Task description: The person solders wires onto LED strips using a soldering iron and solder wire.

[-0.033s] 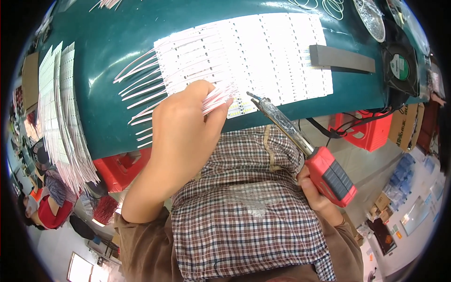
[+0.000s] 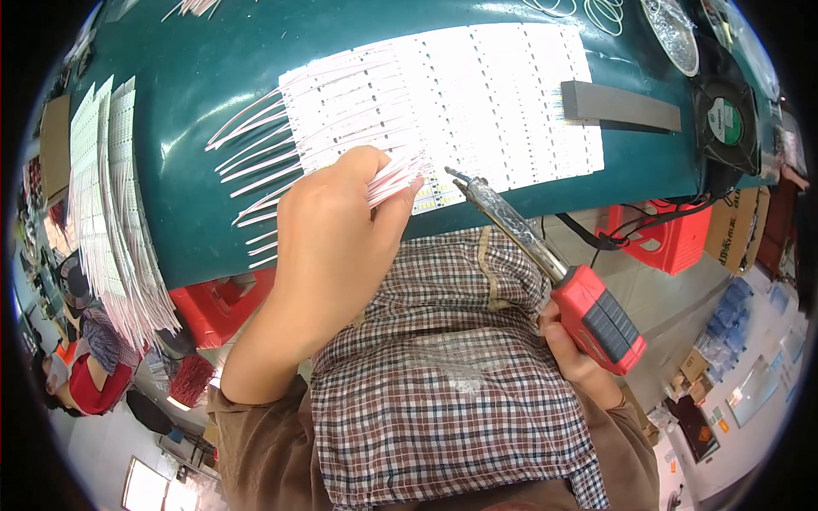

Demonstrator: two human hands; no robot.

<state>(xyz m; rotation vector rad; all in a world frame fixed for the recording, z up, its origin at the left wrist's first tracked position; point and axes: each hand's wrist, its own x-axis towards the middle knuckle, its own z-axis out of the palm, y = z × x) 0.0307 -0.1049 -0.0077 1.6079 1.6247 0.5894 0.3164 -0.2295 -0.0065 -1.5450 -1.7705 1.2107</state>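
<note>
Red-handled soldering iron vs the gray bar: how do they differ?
Color: the soldering iron has a red and black handle and metallic shaft; the gray bar is plain dark gray.
Support: the soldering iron is in the right hand; the gray bar lies across the white sheet's right edge, unheld.
Shared: both are elongated.

The green tabletop [image 2: 221, 60] bears a rectangular white board sheet [image 2: 528, 111] with rows of dark dots and thin pink-and-white wires [image 2: 394, 180], while past its near edge show a soldering iron's red-and-black plastic handle [image 2: 601, 319] and a brown-white-and-navy checked cloth apron [image 2: 452, 417].
</note>
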